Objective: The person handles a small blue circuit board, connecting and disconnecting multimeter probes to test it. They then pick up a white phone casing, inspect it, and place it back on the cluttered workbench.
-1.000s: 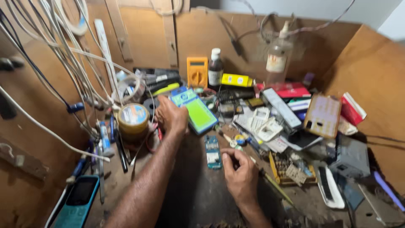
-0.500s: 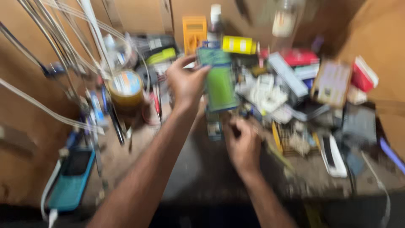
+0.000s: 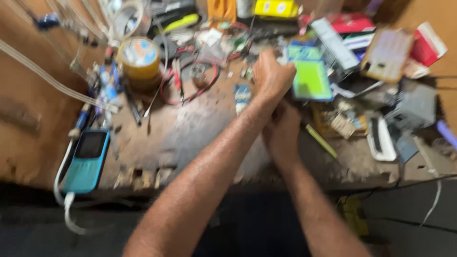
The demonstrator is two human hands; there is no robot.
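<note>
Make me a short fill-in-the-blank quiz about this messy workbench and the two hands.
1. The mobile phone at the bench's left edge is ___ in colour.
2. The left hand reaches beside a bright ___ screen panel.
3. The right hand lies ___ the left forearm.

Missing words: blue; green; under

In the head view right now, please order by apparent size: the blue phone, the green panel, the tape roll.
1. blue phone, though it lies nearer the camera.
2. green panel and tape roll look about alike; blur prevents ranking.

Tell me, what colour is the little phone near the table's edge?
The phone is light blue with a dark screen, best seen in the head view.
</note>
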